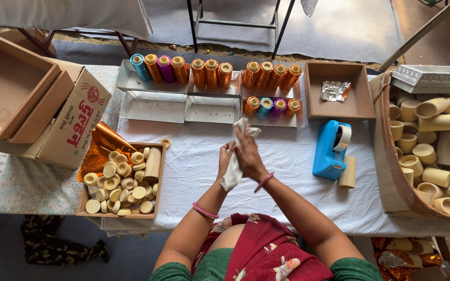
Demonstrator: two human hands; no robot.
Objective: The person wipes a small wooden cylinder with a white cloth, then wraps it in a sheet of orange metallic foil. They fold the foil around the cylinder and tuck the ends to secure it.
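Both hands meet above the white-clothed desk: the left hand and right hand are curled and closed around a white cloth that hangs between them. Its loose tail could slip free if the grasp eases, or brush the blue tape dispenser nearby

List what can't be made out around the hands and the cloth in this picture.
- Head view: the right hand covers most of the left hand, so the left hand's grip is hidden.
- The white cloth is crumpled between the hands; whether anything is wrapped inside cannot be told.
- The basket of cream tubes is cut off by the right edge.
- The foil in the brown tray is too small to identify.
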